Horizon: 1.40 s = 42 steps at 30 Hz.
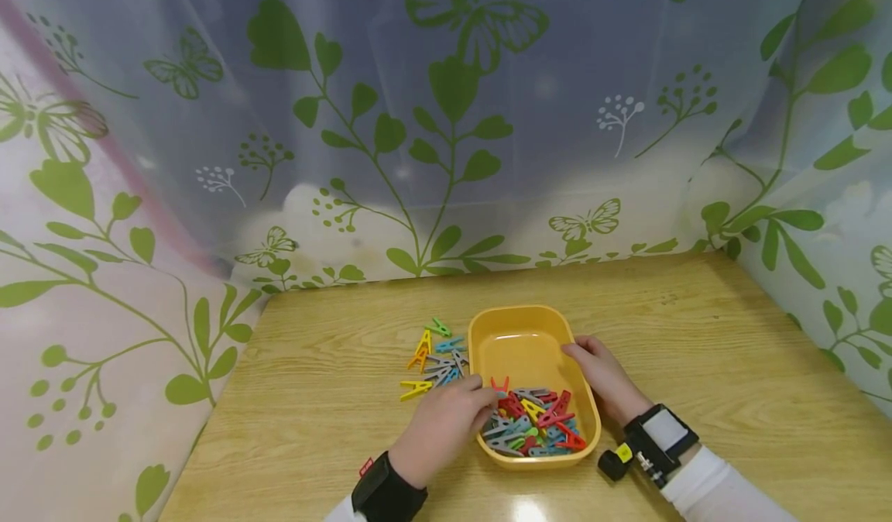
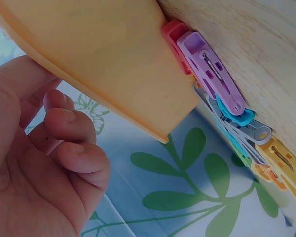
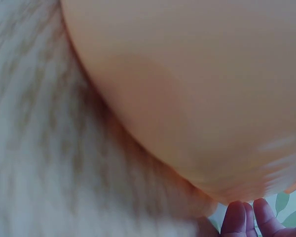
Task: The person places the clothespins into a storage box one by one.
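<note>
A yellow plastic tray [image 1: 521, 344] stands on the table, with a heap of coloured clothespins [image 1: 533, 421] in its near half. My left hand [image 1: 449, 421] reaches over the tray's left rim, fingertips among the clothespins beside a red clothespin [image 1: 499, 385]. In the left wrist view its outer fingers [image 2: 71, 123] curl in, while thumb and forefinger tips are hidden behind the tray wall [image 2: 108, 64]; I cannot tell whether they pinch a clothespin. My right hand [image 1: 608, 375] holds the tray's right rim, and its fingertips [image 3: 234, 217] show against the outer wall in the right wrist view.
Left of the tray lies a loose group of clothespins [image 1: 439, 363], among them a yellow clothespin [image 1: 416, 389] and a green clothespin [image 1: 439, 326]. The left wrist view shows a purple clothespin [image 2: 212, 71] close to the tray. A patterned curtain [image 1: 446, 158] surrounds the wooden table [image 1: 313, 398].
</note>
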Motion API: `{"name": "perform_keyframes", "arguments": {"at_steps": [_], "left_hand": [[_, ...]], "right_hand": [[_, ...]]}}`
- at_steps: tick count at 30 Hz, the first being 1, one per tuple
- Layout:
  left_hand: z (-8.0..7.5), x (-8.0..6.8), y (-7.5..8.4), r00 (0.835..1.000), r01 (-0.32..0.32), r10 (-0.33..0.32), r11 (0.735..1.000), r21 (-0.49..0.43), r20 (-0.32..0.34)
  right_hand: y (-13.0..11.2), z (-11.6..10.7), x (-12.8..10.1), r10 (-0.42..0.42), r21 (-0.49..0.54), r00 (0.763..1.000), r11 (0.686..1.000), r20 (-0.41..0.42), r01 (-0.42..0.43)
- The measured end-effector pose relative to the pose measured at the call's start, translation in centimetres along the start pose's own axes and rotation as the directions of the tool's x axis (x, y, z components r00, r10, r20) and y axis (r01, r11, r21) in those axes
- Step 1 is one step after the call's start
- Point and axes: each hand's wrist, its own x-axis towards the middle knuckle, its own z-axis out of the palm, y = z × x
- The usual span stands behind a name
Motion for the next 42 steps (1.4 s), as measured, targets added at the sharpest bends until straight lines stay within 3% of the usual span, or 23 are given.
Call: {"name": "perform_keyframes", "arguments": {"at_steps": [9, 17, 21, 23, 26, 30, 33, 38, 42], "left_hand": [[0.2, 0.0, -0.2, 0.998, 0.057, -0.056, 0.998, -0.027, 0.04], [0.2, -0.2, -0.3, 0.998, 0.048, -0.047, 0.998, -0.028, 0.032], [0.3, -0.4, -0.9, 0.998, 0.044, -0.039, 0.993, -0.106, 0.047], [0.2, -0.6, -1.3, 0.998, 0.049, -0.045, 0.987, -0.15, 0.033], [-0.2, -0.9, -2.2, 0.997, 0.065, -0.072, 0.985, -0.162, -0.039], [-1.0, -1.3, -3.7, 0.979, 0.125, -0.147, 0.98, -0.155, -0.138], [-1.6, -1.7, -4.8, 0.962, 0.195, -0.222, 0.967, -0.165, -0.16], [-1.7, -2.6, -6.7, 0.926, 0.335, -0.351, 0.934, -0.126, -0.139], [-1.3, -3.3, -7.7, 0.91, 0.397, -0.403, 0.914, -0.077, -0.096]], "right_hand": [[0.1, 0.0, 0.0, 0.004, 0.004, 1.0, 1.0, 0.006, -0.004], [0.1, -0.1, 0.0, 0.007, -0.007, 1.0, 1.0, 0.014, -0.007], [0.1, -0.1, 0.1, 0.004, 0.0, 1.0, 1.0, 0.012, -0.004], [0.1, -0.1, 0.1, 0.008, 0.001, 1.0, 1.0, 0.011, -0.008], [0.2, -0.1, 0.1, 0.018, -0.003, 1.0, 1.0, 0.013, -0.018], [0.1, -0.2, 0.0, 0.025, -0.005, 1.0, 1.0, 0.018, -0.025], [0.0, -0.2, 0.0, 0.025, -0.003, 1.0, 1.0, 0.015, -0.025], [0.1, -0.1, -0.1, 0.019, -0.004, 1.0, 1.0, 0.016, -0.019], [0.2, -0.1, 0.0, 0.015, -0.013, 1.0, 1.0, 0.019, -0.015]]}}
